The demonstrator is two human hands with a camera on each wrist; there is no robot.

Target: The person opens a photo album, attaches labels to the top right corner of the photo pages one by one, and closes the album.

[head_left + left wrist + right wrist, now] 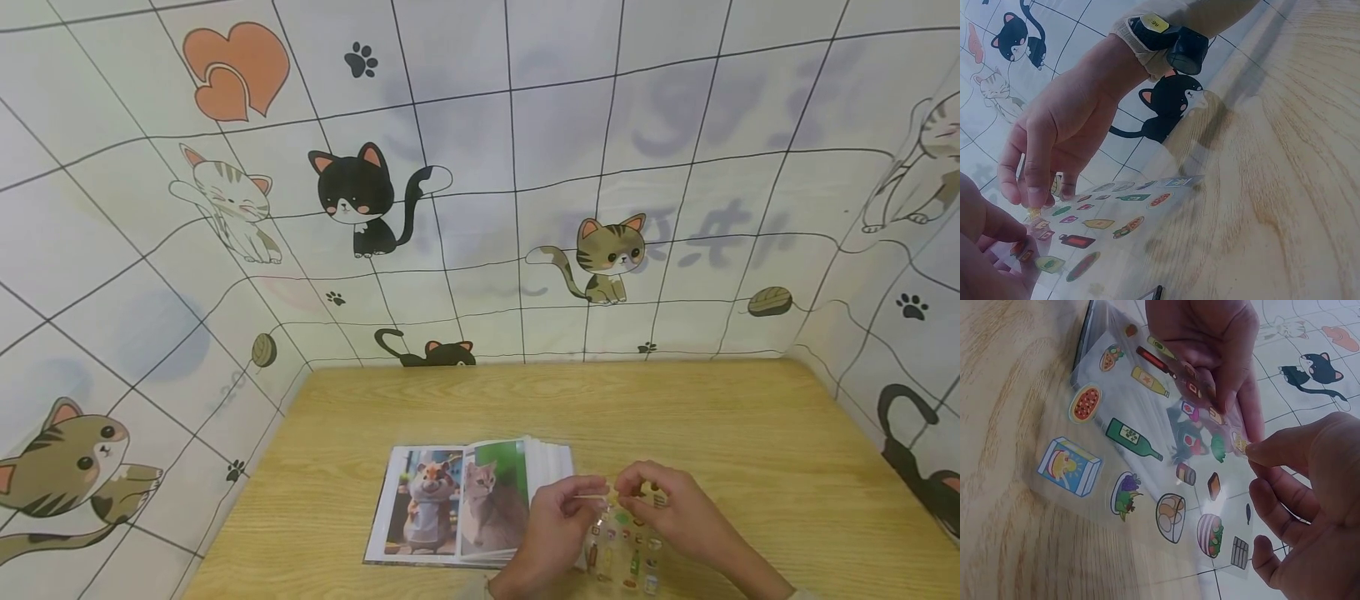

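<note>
A clear sticker sheet (618, 554) printed with small food pictures hangs tilted between both hands, close over the table. My left hand (553, 525) pinches its upper edge between thumb and fingers; in the right wrist view that left hand (1210, 344) is at the top. My right hand (678, 508) pinches at the same edge, its thumb and index fingertip on a small yellow sticker (1239, 444). Bottle, pizza and fruit bowl stickers (1126, 494) show on the sheet. I cannot tell whether the yellow sticker is peeled off the sheet.
An open photo album (378, 533) lies left of the hands, showing a hamster picture (429, 508) and a cat picture (491, 504). The wooden table (480, 400) meets walls covered with cat-patterned sheeting (480, 208) at the back and sides.
</note>
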